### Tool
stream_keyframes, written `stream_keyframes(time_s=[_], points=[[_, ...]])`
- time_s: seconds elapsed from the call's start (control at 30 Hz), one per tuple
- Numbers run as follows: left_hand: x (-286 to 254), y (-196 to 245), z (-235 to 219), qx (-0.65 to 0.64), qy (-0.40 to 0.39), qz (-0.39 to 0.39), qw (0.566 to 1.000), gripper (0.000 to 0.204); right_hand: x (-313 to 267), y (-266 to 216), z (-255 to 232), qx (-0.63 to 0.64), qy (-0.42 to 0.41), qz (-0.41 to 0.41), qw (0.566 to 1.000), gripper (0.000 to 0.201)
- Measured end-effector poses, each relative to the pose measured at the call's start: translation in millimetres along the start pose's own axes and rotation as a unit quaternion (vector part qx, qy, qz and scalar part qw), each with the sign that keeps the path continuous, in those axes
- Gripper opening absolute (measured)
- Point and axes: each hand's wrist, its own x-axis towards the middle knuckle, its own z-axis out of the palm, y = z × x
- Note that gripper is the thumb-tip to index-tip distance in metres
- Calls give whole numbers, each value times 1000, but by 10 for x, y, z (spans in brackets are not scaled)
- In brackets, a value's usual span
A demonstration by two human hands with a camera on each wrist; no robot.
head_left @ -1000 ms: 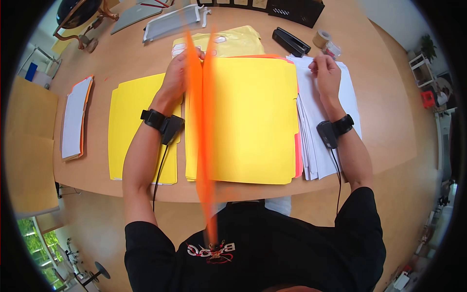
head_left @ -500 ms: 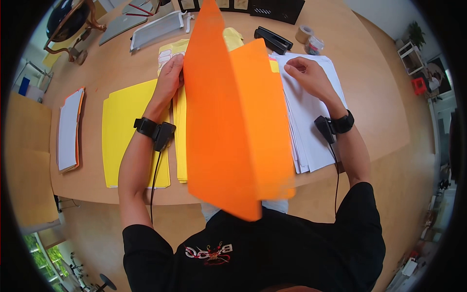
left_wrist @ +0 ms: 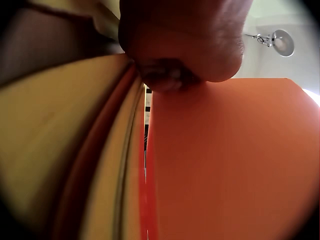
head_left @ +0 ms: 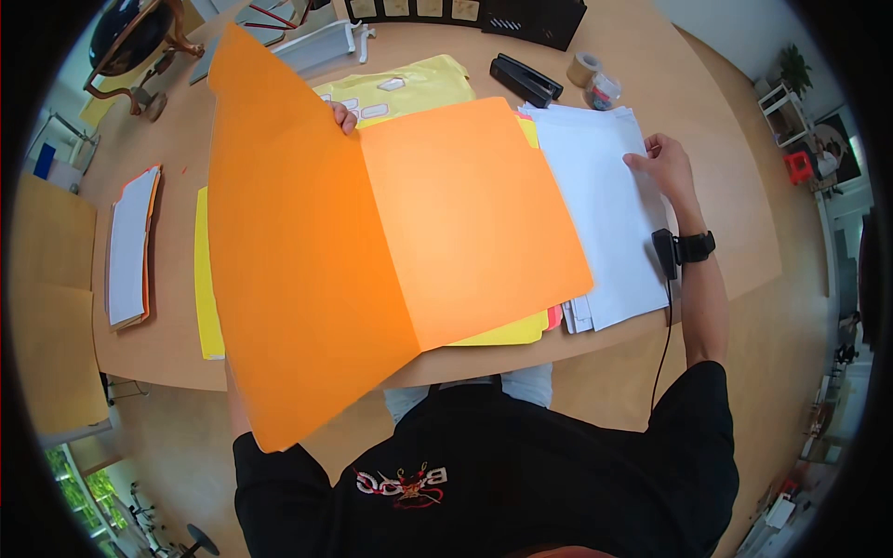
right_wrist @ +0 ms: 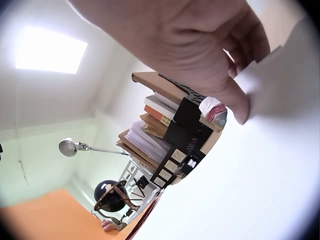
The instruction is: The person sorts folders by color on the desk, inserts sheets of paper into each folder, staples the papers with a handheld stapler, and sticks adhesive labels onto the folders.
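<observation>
An open orange file folder lies over a stack of yellow folders, its left flap raised and tilted. At the top edge, close to the fold, my left hand holds the folder; the flap hides most of that hand and forearm. In the left wrist view the hand sits above the orange flap. My right hand pinches the right edge of the top white sheet on a paper pile. The right wrist view shows its thumb on top of the paper.
Behind the folders lies a yellow envelope, with a black stapler, a tape roll and a small clear container to its right. Yellow folders and a thin white-topped stack lie left. A globe stands back left.
The orange folder has swung open from nearly closed, its left flap moving left and its right flap coming down on the stack. My right hand has moved right to the paper's edge and taken hold.
</observation>
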Motion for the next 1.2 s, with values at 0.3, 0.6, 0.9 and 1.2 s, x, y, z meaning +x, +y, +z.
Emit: stream_keyframes(time_s=[0.3,0.6,0.9,1.2], points=[[221,155,-336,13,67,41,997,16,-138,84,-62,24,31,-49,998,31],[-1849,-55,-4,35,151,66,986,15,-287,-268,-825,282,171,-141,933,34],[-1539,-101,190,103,219,92,966,14,-576,-1299,-153,427,-122,-96,891,27],[-1236,-132,195,132,278,123,943,13,-690,-1732,487,341,-146,-152,916,31]])
